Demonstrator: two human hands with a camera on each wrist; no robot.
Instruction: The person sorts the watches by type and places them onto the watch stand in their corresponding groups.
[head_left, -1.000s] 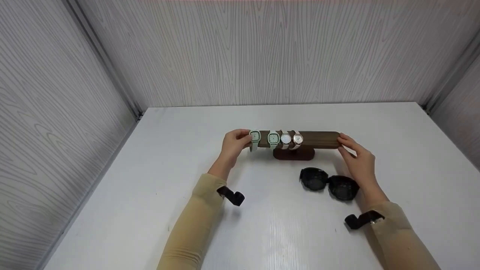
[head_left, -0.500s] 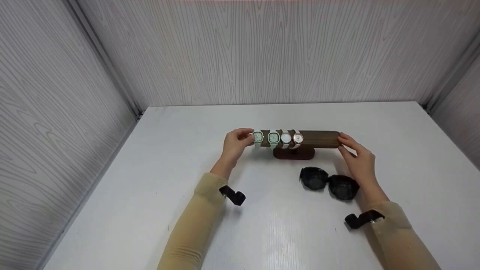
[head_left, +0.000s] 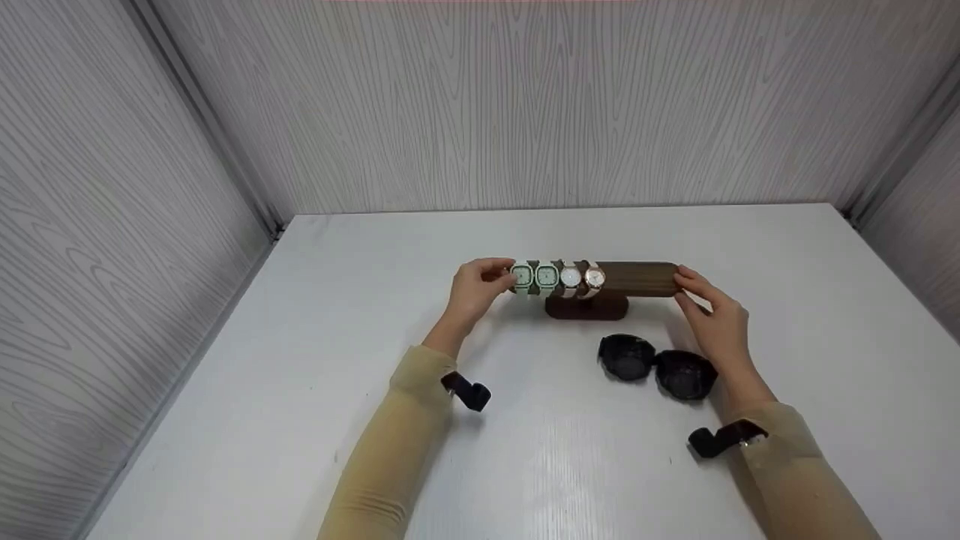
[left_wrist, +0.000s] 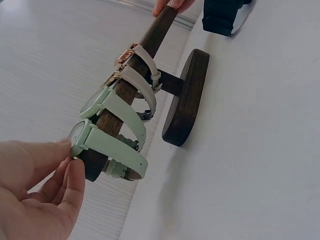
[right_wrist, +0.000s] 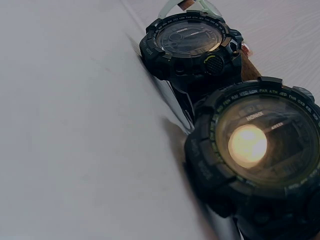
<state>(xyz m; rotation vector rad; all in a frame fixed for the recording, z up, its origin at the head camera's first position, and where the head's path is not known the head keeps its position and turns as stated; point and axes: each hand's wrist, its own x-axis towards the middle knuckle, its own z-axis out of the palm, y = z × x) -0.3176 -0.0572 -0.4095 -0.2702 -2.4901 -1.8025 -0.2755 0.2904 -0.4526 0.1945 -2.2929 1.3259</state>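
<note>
A dark wooden watch stand [head_left: 637,279] holds several watches on its crossbar. Leftmost is a mint-green watch [head_left: 522,277], its case pinched between the thumb and fingers of my left hand [head_left: 474,291]. Close beside it sits a second mint-green watch [head_left: 547,277], then two pale-strapped watches [head_left: 571,277] with round dials. My right hand [head_left: 718,322] grips the bar's bare right end between thumb and fingers. In the left wrist view, the green strap [left_wrist: 117,147] loops around the bar near its end. The right wrist view does not show the right hand.
Two bulky black digital watches [head_left: 626,358] lie on the white table [head_left: 525,450] in front of the stand, near the right forearm. The stand's oval base [left_wrist: 187,100] rests on the table. Pale wood-grain panels [head_left: 487,112] rise behind and at both sides.
My left hand has slid the leftmost green watch rightward along the bar, closer to the second green watch. The right hand stays on the bar's right end.
</note>
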